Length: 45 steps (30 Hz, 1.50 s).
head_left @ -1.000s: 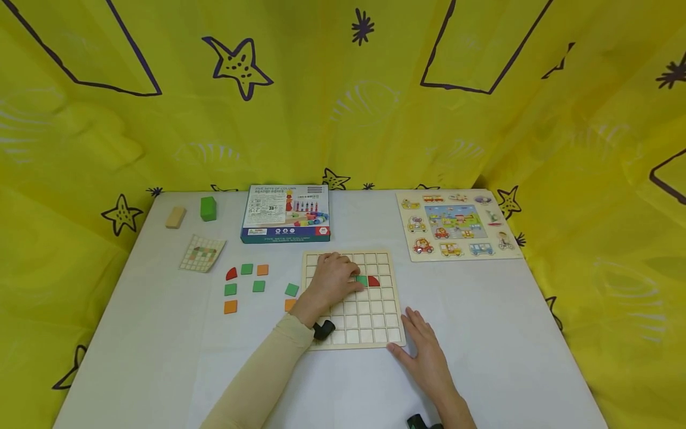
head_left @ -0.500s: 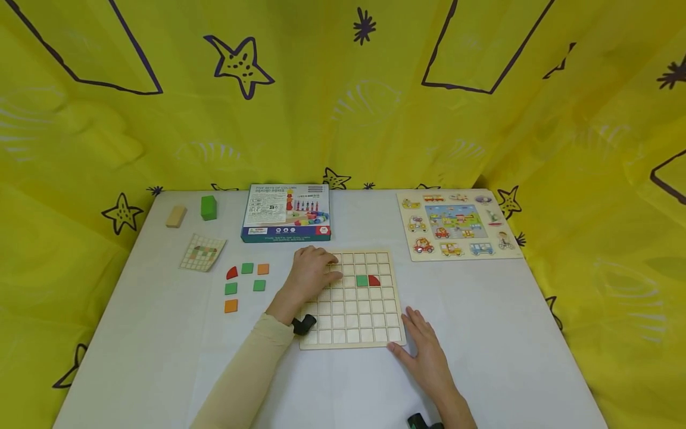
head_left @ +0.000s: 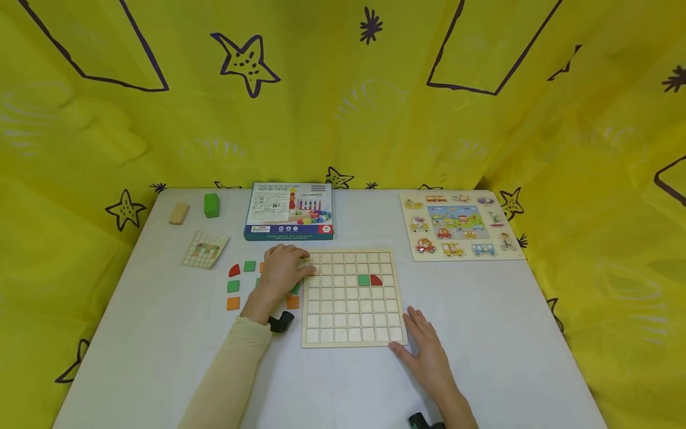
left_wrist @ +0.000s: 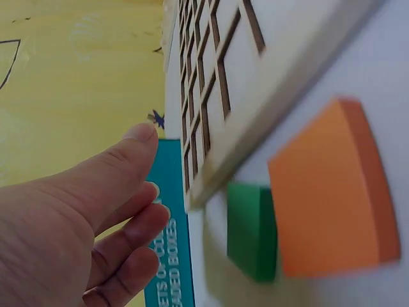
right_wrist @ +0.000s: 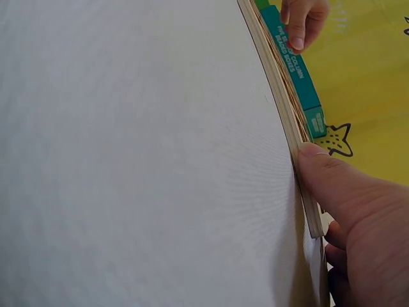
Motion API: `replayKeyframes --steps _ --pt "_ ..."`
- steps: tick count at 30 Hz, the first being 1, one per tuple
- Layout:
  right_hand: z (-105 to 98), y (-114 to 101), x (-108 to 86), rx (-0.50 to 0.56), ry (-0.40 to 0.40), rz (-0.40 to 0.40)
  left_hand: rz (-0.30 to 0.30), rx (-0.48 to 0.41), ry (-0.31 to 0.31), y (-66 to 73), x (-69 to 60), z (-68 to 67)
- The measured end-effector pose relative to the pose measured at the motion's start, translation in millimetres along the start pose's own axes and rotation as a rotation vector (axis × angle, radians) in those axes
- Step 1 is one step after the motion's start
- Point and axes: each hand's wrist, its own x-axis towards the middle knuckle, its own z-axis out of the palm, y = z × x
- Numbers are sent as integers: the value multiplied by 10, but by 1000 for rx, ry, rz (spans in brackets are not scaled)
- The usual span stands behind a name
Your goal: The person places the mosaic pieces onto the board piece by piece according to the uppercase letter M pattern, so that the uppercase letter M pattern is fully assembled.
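A wooden grid board (head_left: 351, 307) lies at the middle of the table, with a green square tile (head_left: 364, 280) and a red quarter-round tile (head_left: 376, 280) side by side in its cells. My left hand (head_left: 278, 275) hovers by the board's upper left edge, fingers relaxed and holding nothing. Under and beside it lie loose tiles: an orange one (left_wrist: 332, 198) and a green one (left_wrist: 250, 230) show close in the left wrist view. My right hand (head_left: 429, 357) rests at the lower right corner, thumb and fingers relaxed against the board's edge.
Further loose tiles (head_left: 233, 304) lie left of the board, below a small pattern card (head_left: 205, 250). Behind are a plain wooden block (head_left: 179, 214), a green block (head_left: 211, 205) and a flat box (head_left: 288, 211). A picture puzzle (head_left: 461, 226) lies back right.
My left hand has moved left, off the middle of the board to its left edge, uncovering the cells there. My right hand stays in place. The head view has shifted slightly.
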Motion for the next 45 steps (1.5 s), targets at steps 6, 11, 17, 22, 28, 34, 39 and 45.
replayKeyframes --steps 6,11,17,22,28,34,39,45 --pt "11 12 -3 -1 -12 16 -47 -30 28 -209 -73 -59" --pt "18 26 -8 -2 -6 14 -66 -47 57 -382 -120 -86" --pt "23 28 -13 -7 -6 13 -84 -47 83 -540 -181 -112" --pt "19 21 -14 0 -3 17 -102 -24 104 -631 -236 -126" --pt "9 12 -9 -2 -4 16 -104 -14 144 -749 -304 -143" --pt "8 11 -2 -16 0 11 -133 -24 122 -785 -341 -167" --pt "15 15 0 -6 4 8 -130 -14 105 -792 -346 -166" --pt "22 15 2 -7 17 -11 -117 -4 103 -807 -338 -161"
